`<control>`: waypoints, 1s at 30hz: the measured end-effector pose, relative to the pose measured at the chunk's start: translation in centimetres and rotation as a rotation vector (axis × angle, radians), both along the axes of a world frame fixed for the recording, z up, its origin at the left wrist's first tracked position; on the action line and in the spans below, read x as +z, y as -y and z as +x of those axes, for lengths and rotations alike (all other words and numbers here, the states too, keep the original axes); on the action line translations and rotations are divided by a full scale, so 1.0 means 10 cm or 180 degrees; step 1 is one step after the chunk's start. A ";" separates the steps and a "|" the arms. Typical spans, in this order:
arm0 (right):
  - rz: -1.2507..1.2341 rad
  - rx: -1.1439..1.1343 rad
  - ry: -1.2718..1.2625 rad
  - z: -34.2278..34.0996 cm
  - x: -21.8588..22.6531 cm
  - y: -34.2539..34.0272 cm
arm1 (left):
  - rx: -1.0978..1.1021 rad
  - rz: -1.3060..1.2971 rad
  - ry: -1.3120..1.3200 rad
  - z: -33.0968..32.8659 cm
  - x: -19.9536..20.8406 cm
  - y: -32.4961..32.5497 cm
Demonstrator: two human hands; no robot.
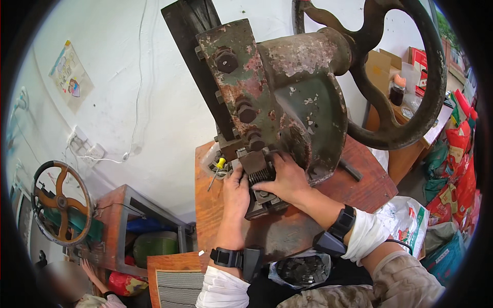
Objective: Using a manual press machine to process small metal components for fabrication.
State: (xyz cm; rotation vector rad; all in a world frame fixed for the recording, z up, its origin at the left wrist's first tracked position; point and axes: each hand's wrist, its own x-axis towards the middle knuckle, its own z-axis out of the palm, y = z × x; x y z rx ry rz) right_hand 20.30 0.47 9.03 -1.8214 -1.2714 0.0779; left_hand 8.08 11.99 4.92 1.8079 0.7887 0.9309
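Observation:
A heavy, worn green hand press [310,108] stands in front of me, its metal ram block [253,162] low over a ridged, comb-like metal die [260,176]. My left hand [236,191] is at the die's left side, fingers closed and reaching up under the ram. From the right, my right hand [287,178] reaches in, its thumb lying across the die's front and its fingers bent beside the ram. Whatever small piece the fingertips may hold is hidden. Just left of my left hand, a yellow-handled screwdriver [221,164] leans in a clear container.
A large handwheel [439,77] arches over the right side. On the wooden bench [287,233] lies a dark metal bar [350,170]. A bag of small dark metal parts [303,269] sits near my lap. At lower left, another person's hand [91,269] rests near a second handwheel [62,202].

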 end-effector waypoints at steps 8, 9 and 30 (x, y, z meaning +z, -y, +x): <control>0.0278 0.0407 -0.0237 0.17 -0.10 -0.03 | -0.0001 0.0274 0.0026 0.03 -0.06 0.02; 0.0227 0.0397 -0.0386 0.18 -0.11 -0.03 | 0.0075 0.0357 -0.0004 0.04 -0.03 0.05; 0.0805 0.0504 0.0243 0.15 -0.14 0.11 | -0.0003 0.0658 -0.1076 -0.02 0.08 0.09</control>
